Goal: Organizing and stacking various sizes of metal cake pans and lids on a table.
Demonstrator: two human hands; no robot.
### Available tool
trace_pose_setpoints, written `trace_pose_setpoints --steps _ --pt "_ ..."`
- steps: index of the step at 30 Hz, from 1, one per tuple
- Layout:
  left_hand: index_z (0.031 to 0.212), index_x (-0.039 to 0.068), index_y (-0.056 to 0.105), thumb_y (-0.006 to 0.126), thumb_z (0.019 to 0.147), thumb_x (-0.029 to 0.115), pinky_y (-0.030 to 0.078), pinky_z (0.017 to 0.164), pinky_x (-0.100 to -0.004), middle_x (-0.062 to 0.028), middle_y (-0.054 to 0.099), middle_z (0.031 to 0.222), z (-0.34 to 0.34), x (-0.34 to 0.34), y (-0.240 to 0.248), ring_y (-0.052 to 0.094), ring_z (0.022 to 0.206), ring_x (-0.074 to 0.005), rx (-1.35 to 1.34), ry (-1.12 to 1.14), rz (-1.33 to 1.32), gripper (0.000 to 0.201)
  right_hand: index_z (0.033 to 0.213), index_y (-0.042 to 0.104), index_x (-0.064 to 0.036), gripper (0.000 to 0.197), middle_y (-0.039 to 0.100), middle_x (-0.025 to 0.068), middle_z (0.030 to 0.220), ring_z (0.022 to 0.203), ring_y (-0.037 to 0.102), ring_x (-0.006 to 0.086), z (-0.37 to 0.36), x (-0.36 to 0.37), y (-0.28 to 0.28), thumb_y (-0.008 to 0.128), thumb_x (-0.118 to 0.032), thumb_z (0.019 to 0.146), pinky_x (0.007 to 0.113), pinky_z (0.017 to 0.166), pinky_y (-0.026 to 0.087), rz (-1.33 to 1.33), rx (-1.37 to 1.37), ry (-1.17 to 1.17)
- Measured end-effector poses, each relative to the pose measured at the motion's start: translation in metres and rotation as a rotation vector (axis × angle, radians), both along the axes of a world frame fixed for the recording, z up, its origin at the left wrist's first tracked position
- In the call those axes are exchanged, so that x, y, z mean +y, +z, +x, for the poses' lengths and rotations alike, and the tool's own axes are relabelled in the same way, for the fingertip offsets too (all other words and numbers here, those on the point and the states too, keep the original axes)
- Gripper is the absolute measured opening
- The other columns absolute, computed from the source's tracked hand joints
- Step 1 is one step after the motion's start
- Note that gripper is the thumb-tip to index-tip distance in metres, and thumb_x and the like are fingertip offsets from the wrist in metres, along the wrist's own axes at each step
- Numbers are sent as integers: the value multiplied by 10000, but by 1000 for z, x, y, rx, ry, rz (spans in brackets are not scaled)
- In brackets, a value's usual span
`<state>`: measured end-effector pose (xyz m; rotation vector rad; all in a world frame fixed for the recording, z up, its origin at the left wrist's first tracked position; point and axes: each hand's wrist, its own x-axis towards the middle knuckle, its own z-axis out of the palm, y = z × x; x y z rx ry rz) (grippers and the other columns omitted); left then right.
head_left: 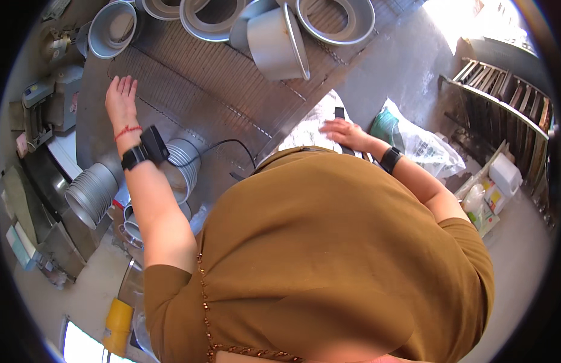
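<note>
Head view: the left hand (121,100) at 10 o'clock is empty and outstretched, near the silver pan (102,31) toward 11. The right hand (347,133) lies flattened at 2 on white cloth (310,126) (seemingly gripping nothing). That pan would likely handle best by its rim.

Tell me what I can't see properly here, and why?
In the head view:
Part of the stacked pans: hidden behind the left forearm.
One ring-shaped pan: cut off by the top edge.
What's inside the plastic bag: hidden by crumpled plastic.
What's under the right hand: covered by the hand.
</note>
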<state>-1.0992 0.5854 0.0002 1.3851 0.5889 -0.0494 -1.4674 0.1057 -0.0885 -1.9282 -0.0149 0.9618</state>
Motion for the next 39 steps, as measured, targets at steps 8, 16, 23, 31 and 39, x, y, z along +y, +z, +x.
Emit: trace_pose_setpoints --steps 8,16,23,31,39 --pt "1271 -39 462 498 972 181 484 933 -377 -184 569 1190 -147 -44 96 586 1085 -270 16 -316 212 373 1272 529 9 559 573 220 1252 1142 566 358 -102 -73 -66 600 -364 862 393 981 435 -589 410 -467" --pt "1239 -14 517 485 976 170 488 881 -310 -135 608 1137 -215 -17 93 612 1029 -224 43 -413 584 323 1333 497 -36 590 566 153 1272 1199 509 233 -37 26 13 618 -410 892 330 1034 371 57 164 -365" --pt "1235 -26 514 563 891 167 399 1003 -388 -212 504 1262 -258 18 67 494 1184 -334 -60 -433 1358 397 1303 557 -128 437 596 53 1238 1128 551 184 57 17 76 522 -397 961 340 972 435 507 443 -212" --pt "1284 -52 446 608 844 227 332 1041 -455 -267 451 1293 -299 42 23 422 1217 -411 176 -130 1392 545 889 666 -2 302 669 136 706 705 671 265 106 -43 -13 598 -296 866 391 678 515 -289 -111 -594" --pt "1240 24 526 581 905 158 502 783 -299 -128 637 1079 -247 -39 64 647 870 -202 -133 -112 882 365 1047 519 -4 398 634 109 738 522 624 181 180 -79 64 531 -366 883 308 443 492 -15 -122 -1083"
